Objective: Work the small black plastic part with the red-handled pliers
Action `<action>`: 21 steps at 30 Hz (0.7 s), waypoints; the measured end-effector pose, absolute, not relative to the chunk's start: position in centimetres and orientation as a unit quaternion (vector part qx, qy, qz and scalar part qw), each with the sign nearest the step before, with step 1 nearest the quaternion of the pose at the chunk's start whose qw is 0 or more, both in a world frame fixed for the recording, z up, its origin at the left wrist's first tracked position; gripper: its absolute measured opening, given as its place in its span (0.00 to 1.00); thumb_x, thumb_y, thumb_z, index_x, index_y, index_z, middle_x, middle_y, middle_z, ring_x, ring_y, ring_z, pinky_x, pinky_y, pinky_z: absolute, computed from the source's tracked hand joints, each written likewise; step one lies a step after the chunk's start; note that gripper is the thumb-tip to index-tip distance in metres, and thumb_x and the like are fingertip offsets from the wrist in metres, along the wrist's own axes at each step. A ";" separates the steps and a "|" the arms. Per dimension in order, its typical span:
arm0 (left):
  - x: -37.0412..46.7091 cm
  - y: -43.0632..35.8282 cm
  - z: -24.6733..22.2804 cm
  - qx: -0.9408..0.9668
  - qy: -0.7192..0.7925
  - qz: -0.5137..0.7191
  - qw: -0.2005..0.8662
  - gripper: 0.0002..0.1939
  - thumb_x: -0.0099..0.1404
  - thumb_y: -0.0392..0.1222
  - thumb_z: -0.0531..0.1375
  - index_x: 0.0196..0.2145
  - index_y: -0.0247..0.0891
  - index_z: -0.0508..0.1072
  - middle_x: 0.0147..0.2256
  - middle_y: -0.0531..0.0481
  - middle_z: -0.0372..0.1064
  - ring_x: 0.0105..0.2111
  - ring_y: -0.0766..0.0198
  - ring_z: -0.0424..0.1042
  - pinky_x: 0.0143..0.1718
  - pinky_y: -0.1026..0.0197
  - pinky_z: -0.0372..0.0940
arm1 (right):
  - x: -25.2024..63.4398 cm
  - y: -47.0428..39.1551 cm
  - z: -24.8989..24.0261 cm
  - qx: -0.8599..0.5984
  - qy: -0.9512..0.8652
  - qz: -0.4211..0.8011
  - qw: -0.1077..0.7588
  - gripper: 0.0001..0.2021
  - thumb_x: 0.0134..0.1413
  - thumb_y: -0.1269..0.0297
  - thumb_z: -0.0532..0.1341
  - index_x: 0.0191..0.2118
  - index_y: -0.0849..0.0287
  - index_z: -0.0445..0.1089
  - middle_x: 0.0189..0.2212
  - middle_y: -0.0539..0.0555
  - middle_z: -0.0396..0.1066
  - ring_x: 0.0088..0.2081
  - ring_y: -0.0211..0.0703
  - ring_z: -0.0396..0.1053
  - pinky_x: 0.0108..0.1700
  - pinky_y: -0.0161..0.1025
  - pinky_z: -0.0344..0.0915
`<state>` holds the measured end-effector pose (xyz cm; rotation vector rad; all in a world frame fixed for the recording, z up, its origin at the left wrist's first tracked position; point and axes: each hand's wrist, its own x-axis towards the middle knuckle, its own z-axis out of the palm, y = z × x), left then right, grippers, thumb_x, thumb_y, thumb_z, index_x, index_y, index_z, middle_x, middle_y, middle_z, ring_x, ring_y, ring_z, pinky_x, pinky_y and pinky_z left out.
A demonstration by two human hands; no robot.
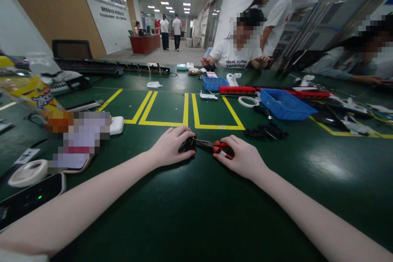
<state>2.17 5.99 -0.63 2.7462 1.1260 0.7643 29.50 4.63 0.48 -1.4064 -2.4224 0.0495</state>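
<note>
Left hand: grip pinching a small black part at the tips of red-and-black-handled metal pliers. Right hand: grip around the pliers' handles. Glossy green desk below the pliers.

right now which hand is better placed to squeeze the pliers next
Likely the right hand: it grasps the red-handled pliers, while the left hand is busy holding a small black part near their tips.
</note>
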 end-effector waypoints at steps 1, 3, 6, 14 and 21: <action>2.1 6.0 -0.6 0.895 0.367 0.248 0.040 0.24 0.64 0.48 0.62 0.55 0.39 0.64 0.53 0.42 0.65 0.52 0.49 0.68 0.52 0.46 0.64 | 29.5 4.6 0.5 -0.495 -0.852 0.018 0.169 0.18 0.56 0.48 0.60 0.44 0.57 0.68 0.40 0.56 0.72 0.38 0.48 0.72 0.35 0.42 0.68; 2.1 6.1 -0.7 0.897 0.363 0.250 0.047 0.26 0.64 0.48 0.63 0.56 0.39 0.63 0.55 0.41 0.64 0.55 0.48 0.66 0.56 0.44 0.62 | 29.5 4.6 0.5 -0.497 -0.852 0.019 0.167 0.18 0.56 0.48 0.60 0.44 0.57 0.68 0.40 0.56 0.72 0.38 0.48 0.72 0.35 0.42 0.68; 2.1 6.3 -0.9 0.900 0.348 0.251 0.077 0.25 0.65 0.47 0.63 0.57 0.40 0.63 0.57 0.41 0.63 0.57 0.49 0.64 0.58 0.44 0.61 | 29.5 4.7 0.5 -0.499 -0.851 0.021 0.163 0.18 0.56 0.48 0.61 0.44 0.57 0.69 0.40 0.56 0.72 0.39 0.48 0.72 0.35 0.42 0.68; 2.0 6.4 -1.2 0.893 0.341 0.251 0.153 0.22 0.67 0.44 0.61 0.56 0.40 0.64 0.55 0.42 0.64 0.54 0.53 0.68 0.55 0.48 0.66 | 29.5 4.7 0.4 -0.495 -0.852 0.022 0.172 0.19 0.55 0.47 0.60 0.45 0.57 0.69 0.40 0.56 0.72 0.39 0.49 0.72 0.36 0.43 0.69; 1.9 6.6 -1.2 0.895 0.343 0.242 0.148 0.22 0.66 0.47 0.62 0.55 0.41 0.65 0.54 0.42 0.65 0.52 0.52 0.69 0.53 0.47 0.67 | 29.6 4.7 0.4 -0.490 -0.851 0.025 0.189 0.19 0.55 0.48 0.61 0.46 0.56 0.69 0.40 0.56 0.73 0.40 0.49 0.72 0.37 0.44 0.69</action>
